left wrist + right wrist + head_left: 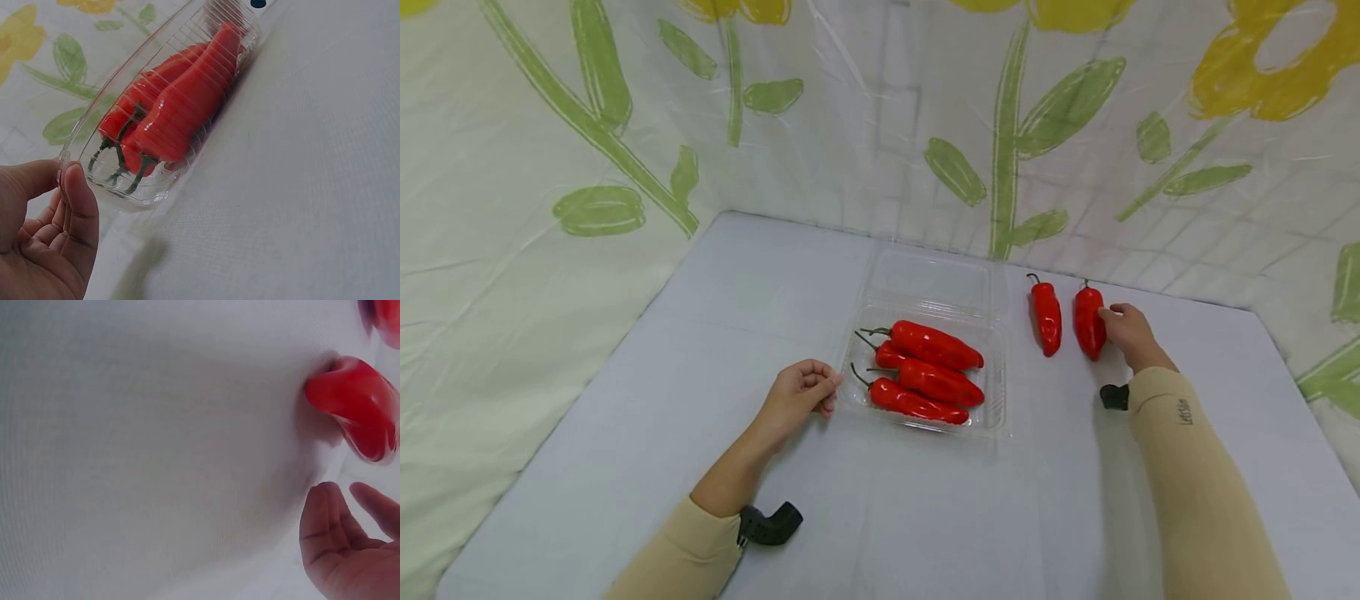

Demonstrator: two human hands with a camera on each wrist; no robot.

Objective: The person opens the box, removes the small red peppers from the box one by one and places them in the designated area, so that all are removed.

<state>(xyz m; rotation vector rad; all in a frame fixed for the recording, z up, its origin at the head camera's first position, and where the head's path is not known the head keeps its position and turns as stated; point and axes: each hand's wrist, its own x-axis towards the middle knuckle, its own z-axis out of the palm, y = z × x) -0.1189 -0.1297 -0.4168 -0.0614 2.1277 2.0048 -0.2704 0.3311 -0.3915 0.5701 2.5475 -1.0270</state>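
Against pepper (1087, 325), perhaps: right hand (1131, 335), thumb parted

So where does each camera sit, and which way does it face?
Head: on the person's head, facing forward and down at the table; left hand, right hand and both sleeves show.
Left wrist: facing the clear container of red peppers; the left hand shows, pinching its rim.
Right wrist: facing a loose pepper; the right hand shows.
Shared: the container appears in the head and left wrist views.
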